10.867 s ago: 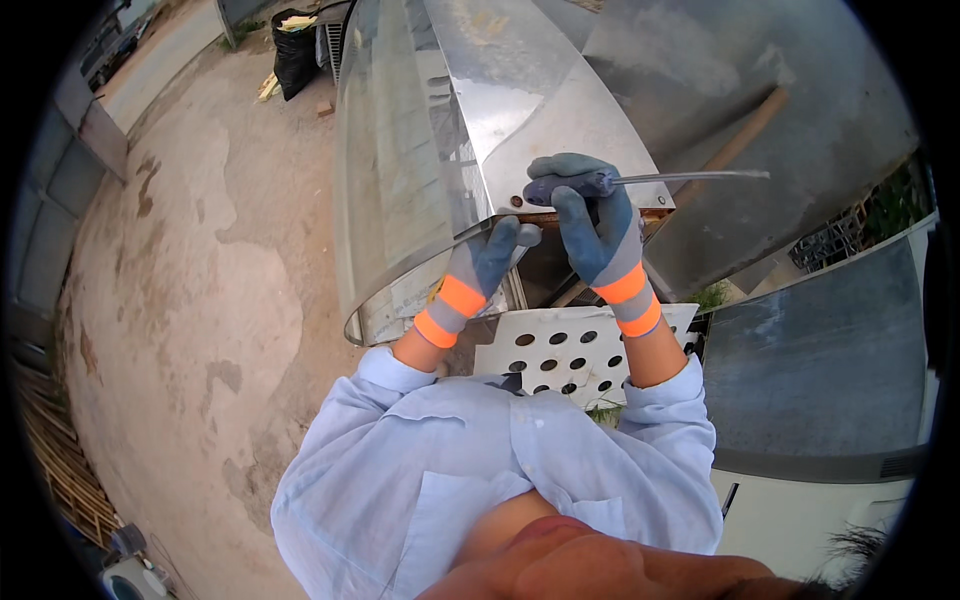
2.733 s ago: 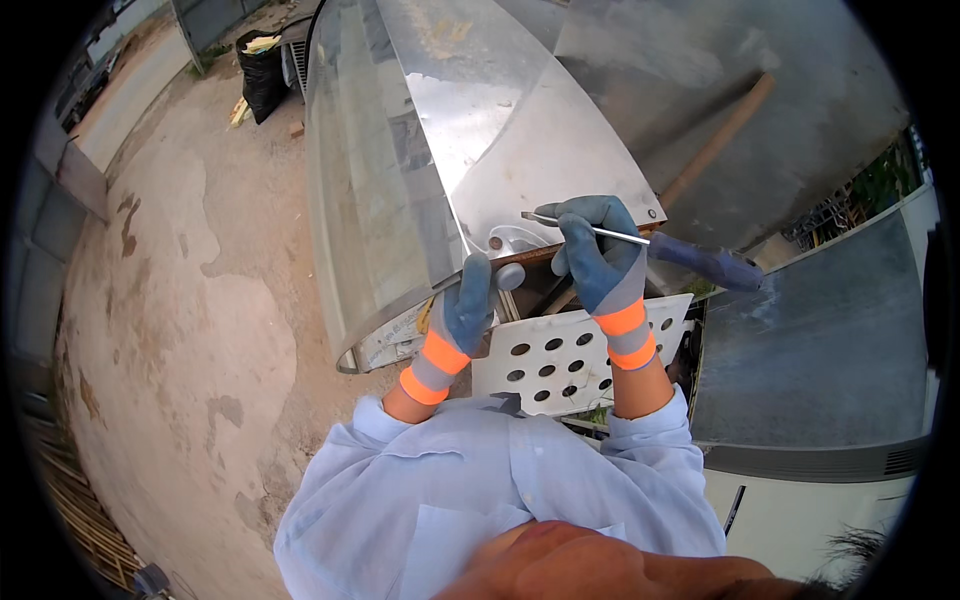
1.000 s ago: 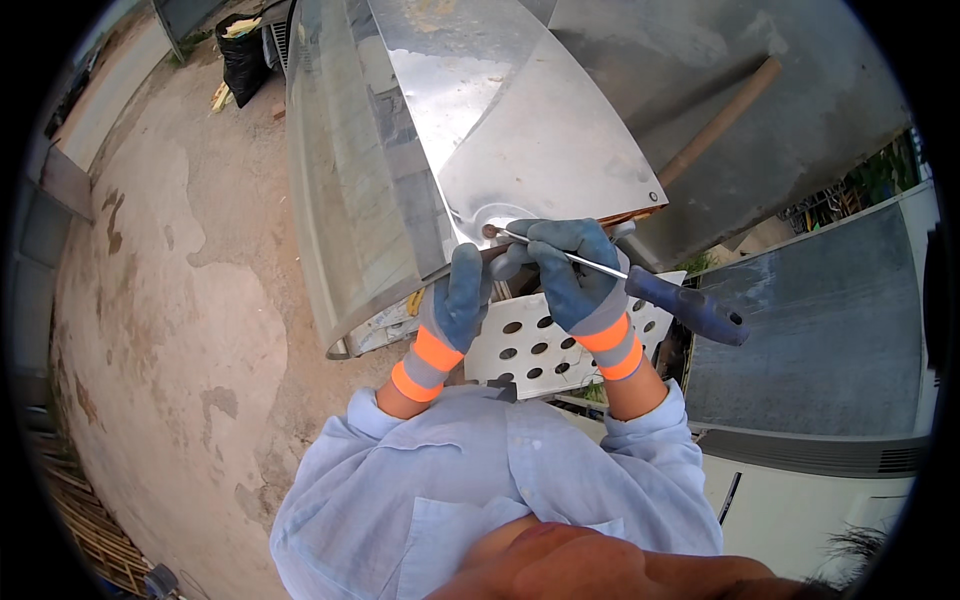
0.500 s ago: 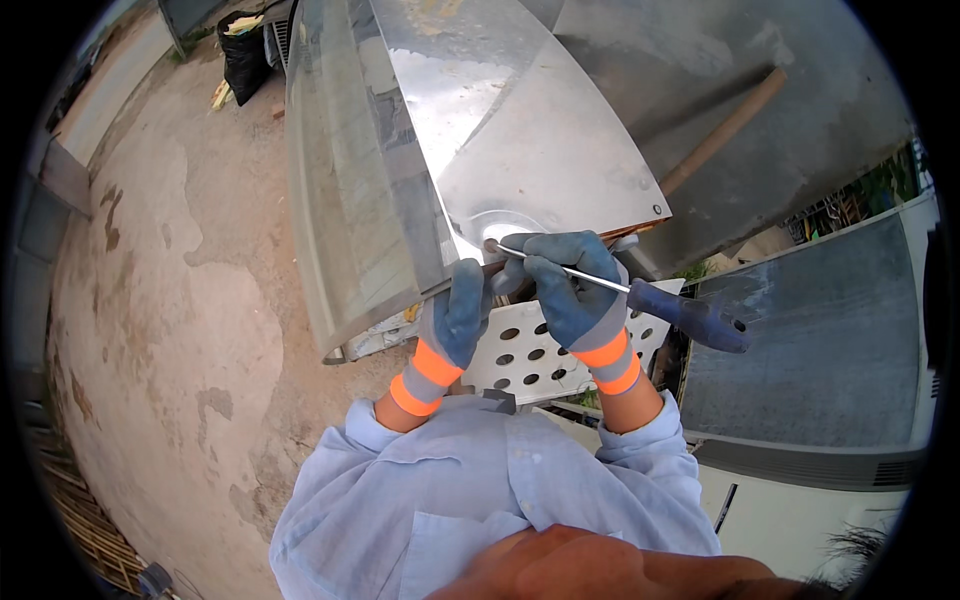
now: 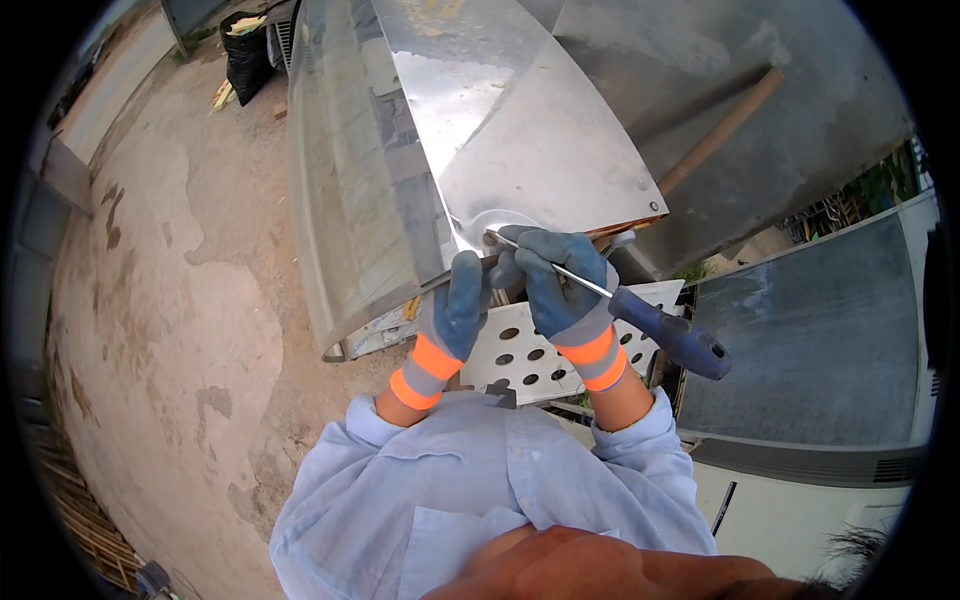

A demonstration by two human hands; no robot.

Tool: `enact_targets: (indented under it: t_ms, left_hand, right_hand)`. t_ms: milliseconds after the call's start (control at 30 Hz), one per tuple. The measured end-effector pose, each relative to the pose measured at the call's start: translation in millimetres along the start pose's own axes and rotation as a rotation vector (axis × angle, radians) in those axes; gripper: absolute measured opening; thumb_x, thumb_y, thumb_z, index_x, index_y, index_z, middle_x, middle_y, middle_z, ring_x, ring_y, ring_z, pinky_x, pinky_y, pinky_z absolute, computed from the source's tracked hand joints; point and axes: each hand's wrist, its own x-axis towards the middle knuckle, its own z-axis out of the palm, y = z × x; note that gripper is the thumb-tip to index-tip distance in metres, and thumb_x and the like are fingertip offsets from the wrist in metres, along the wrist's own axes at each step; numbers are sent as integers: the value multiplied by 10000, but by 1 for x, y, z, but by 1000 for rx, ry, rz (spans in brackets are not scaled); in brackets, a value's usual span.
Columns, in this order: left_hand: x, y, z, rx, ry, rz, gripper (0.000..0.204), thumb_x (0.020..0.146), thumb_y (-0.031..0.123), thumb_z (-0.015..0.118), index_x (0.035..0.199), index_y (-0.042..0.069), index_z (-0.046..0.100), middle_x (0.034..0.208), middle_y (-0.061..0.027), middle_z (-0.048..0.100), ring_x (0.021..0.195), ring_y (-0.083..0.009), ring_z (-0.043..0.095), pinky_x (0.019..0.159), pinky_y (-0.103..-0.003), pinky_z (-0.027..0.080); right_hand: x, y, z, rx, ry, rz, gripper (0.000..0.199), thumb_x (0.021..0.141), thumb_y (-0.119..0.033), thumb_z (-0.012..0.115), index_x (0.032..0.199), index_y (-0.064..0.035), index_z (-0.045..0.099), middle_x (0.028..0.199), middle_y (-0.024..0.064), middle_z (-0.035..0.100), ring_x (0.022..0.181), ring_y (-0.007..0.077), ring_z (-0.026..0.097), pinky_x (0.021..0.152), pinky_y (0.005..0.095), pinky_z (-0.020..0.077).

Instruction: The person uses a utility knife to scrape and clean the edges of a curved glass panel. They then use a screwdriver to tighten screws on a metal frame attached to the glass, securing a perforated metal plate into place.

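Concrete ground (image 5: 180, 330) fills your view at 9 o'clock, and a black bag (image 5: 246, 65) stands between 10 and 11. At 3 o'clock lies a dark grey panel (image 5: 800, 340). Ahead of you, curved glass (image 5: 345, 200) sits at 10 o'clock and a shiny metal panel (image 5: 560, 150) at 1, side by side. Your right hand (image 5: 562, 285), gloved in blue and grey, is closed around the shaft of a screwdriver (image 5: 665, 330). The blue handle points to 4 o'clock and the tip to 10, at a round brown fastener (image 5: 490, 238) by the metal panel's near edge; you can't tell whether the tip is seated. Your left hand (image 5: 458, 310), in a matching glove, is at that edge, at the fastener's 7 o'clock. Its fingers are partly hidden, so its grip can't be told. A white panel with round holes (image 5: 520, 346) lies below, at 4 o'clock.
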Motion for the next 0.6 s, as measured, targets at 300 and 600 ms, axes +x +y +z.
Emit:
enact_targets:
  t_ms: [300, 600]
  left_hand:
    - [0, 6, 7, -164, 51, -36, 578, 979, 551, 346, 889, 44, 609, 614, 45, 420, 549, -69, 349, 498, -254, 283]
    - [-2, 6, 3, -83, 16, -17, 622, 1017, 483, 304, 1152, -23, 640, 775, -4, 589, 690, -84, 506, 648, -242, 437]
  right_hand:
    - [-5, 2, 3, 99, 69, 5, 181, 939, -84, 543, 1047, 46, 610, 781, 115, 686, 670, 154, 675, 617, 254, 542]
    - [-8, 3, 6, 110, 70, 35, 183, 936, -73, 537, 1054, 49, 606, 793, 116, 688, 681, 154, 681, 623, 253, 547]
